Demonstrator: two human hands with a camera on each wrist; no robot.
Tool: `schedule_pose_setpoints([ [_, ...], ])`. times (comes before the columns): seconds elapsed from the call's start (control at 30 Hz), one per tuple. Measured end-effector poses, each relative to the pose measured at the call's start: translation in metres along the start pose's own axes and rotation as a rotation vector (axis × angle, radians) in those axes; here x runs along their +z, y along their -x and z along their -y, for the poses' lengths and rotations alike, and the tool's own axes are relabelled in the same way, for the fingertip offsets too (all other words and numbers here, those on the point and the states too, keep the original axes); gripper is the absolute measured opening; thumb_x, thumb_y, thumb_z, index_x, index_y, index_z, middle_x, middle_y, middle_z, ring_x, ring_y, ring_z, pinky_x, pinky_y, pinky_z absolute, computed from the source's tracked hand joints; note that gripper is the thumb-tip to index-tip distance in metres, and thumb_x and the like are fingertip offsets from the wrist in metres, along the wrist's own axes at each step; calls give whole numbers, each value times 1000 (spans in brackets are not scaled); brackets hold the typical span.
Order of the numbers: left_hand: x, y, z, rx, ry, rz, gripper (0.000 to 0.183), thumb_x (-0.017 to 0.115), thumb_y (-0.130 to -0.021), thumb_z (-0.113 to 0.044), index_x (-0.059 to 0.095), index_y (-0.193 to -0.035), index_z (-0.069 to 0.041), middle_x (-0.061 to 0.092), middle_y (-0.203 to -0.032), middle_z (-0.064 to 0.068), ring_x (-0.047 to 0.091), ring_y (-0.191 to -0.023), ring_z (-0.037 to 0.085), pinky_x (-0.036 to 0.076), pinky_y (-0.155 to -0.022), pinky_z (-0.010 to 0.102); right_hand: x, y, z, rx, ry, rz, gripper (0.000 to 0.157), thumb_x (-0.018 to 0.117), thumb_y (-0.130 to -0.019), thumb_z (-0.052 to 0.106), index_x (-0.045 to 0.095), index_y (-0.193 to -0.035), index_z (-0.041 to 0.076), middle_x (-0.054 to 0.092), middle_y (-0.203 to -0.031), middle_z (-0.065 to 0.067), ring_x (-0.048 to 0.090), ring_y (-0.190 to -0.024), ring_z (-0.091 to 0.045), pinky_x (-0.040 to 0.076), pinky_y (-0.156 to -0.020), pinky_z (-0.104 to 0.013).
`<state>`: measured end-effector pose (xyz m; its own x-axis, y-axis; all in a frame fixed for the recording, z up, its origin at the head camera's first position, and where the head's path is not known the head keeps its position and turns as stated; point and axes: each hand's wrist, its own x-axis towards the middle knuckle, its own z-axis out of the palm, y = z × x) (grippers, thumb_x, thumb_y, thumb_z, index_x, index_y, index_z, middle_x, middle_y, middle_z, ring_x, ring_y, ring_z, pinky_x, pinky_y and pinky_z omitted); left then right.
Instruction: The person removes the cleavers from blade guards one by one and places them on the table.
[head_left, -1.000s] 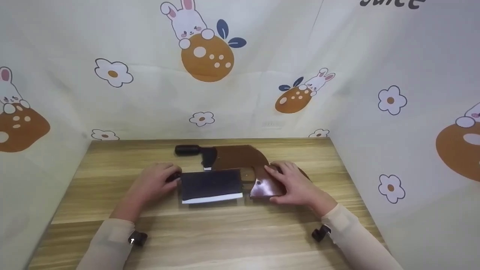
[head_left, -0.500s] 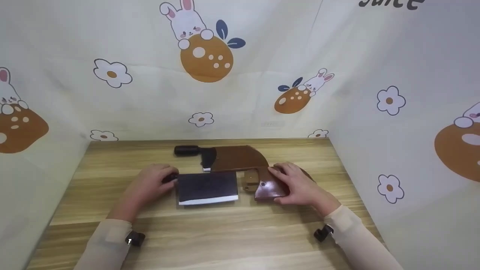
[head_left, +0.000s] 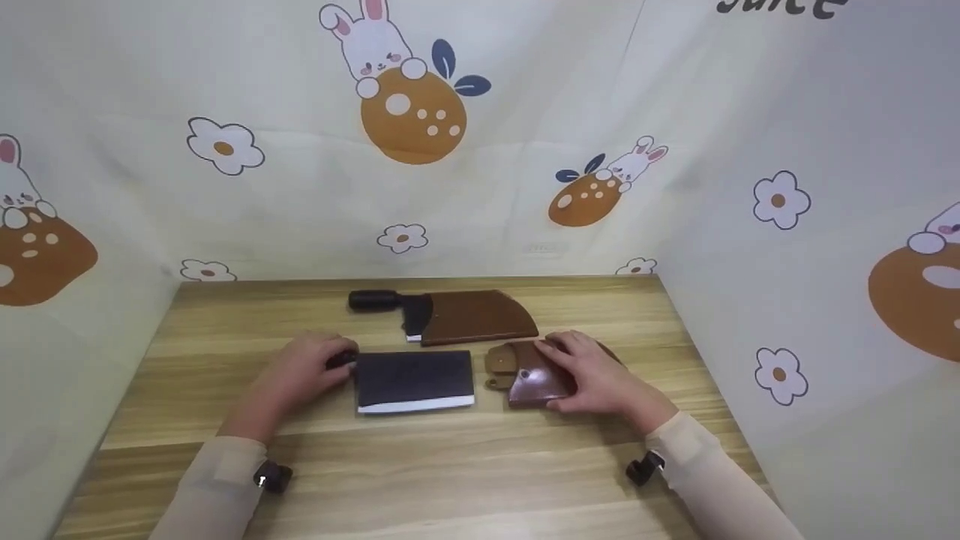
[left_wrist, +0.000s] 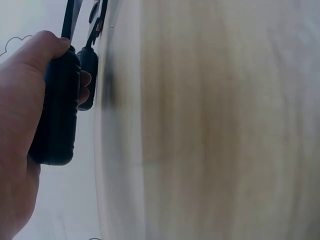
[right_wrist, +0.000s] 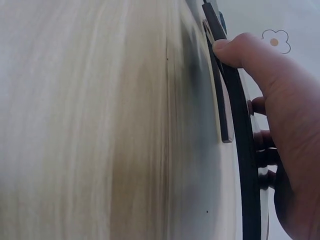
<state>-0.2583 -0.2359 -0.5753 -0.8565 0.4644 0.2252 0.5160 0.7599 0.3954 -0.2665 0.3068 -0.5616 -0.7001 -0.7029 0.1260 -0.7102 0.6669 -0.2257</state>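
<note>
My left hand (head_left: 304, 371) grips the black handle (left_wrist: 61, 107) of a cleaver, thumb along its upper end in the left wrist view. The cleaver's dark blade (head_left: 415, 379), with a bright edge facing me, points right. My right hand (head_left: 596, 373) holds a glossy brown leather sheath (head_left: 538, 375) by thumb and fingers; its strap tabs (head_left: 500, 361) face the blade tip, and a small gap separates the two. In the right wrist view the thumb presses the sheath's dark edge (right_wrist: 246, 150). My palm hides the sheath's far part.
Behind them lies a second cleaver, its black handle (head_left: 373, 301) to the left and its blade in a brown sheath (head_left: 480, 319). The wooden table (head_left: 420, 472) meets cloth walls (head_left: 300, 202) printed with rabbits and flowers at the back and sides.
The cleaver blade has moved slightly left and the held sheath slightly right, so a gap has opened between them. Both have come a little nearer to me, away from the second cleaver.
</note>
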Motion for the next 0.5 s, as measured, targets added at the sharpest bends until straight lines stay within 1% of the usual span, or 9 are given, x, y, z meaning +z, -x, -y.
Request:
schedule_pose_setpoints([
  [0.13,3,0,1,-12,9,18,31,84,-99,-20,78,-127,-8,78,-116,8,74,-109,32,59,-100,58,3,-2,1,-8,-3,11,109,90,-79,58,47,-167,10,49,-162,-20,47,-148,-39,36,-124,-62],
  [0.33,5,-1,2,-24,0,34,30,84,-98,-20,78,-125,-8,77,-113,7,74,-107,32,59,-99,57,6,-3,3,18,-8,42,110,90,-80,59,46,-169,12,47,-165,-20,45,-150,-39,36,-124,-61],
  [0.5,3,-1,-1,-26,15,47,28,83,-99,-19,79,-124,-8,75,-112,6,73,-107,33,59,-98,59,9,-3,2,42,4,63,109,89,-80,59,46,-169,14,47,-166,-17,45,-151,-39,35,-125,-60],
])
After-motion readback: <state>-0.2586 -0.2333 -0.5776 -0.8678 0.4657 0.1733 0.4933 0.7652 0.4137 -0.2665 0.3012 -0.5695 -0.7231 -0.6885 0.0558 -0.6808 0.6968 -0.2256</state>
